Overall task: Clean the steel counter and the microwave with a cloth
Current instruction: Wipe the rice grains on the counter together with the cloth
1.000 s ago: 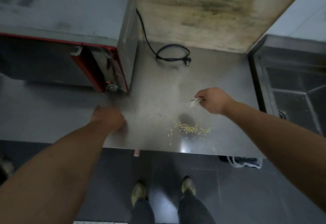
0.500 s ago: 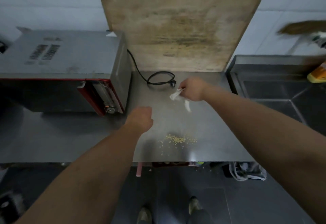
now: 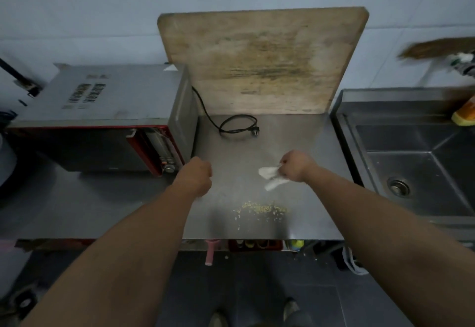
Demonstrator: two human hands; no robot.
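My right hand (image 3: 295, 166) grips a small white cloth (image 3: 270, 177) that hangs just above the steel counter (image 3: 308, 146), right of centre. My left hand (image 3: 196, 175) is curled into a fist over the counter and holds nothing, close to the front right corner of the microwave (image 3: 102, 105). The microwave is grey with a red-trimmed front and stands at the counter's left. A patch of yellowish crumbs (image 3: 259, 209) lies near the front edge, below and between my hands.
A large worn wooden cutting board (image 3: 262, 61) leans on the wall behind. A black power cord (image 3: 237, 127) with its plug lies coiled in front of it. A steel sink (image 3: 416, 162) adjoins on the right, with a yellow sponge (image 3: 465, 115) at its far rim.
My right hand has come back toward me and lower with the cloth. My left hand stays curled beside the microwave corner. The camera has tilted up, showing more wall.
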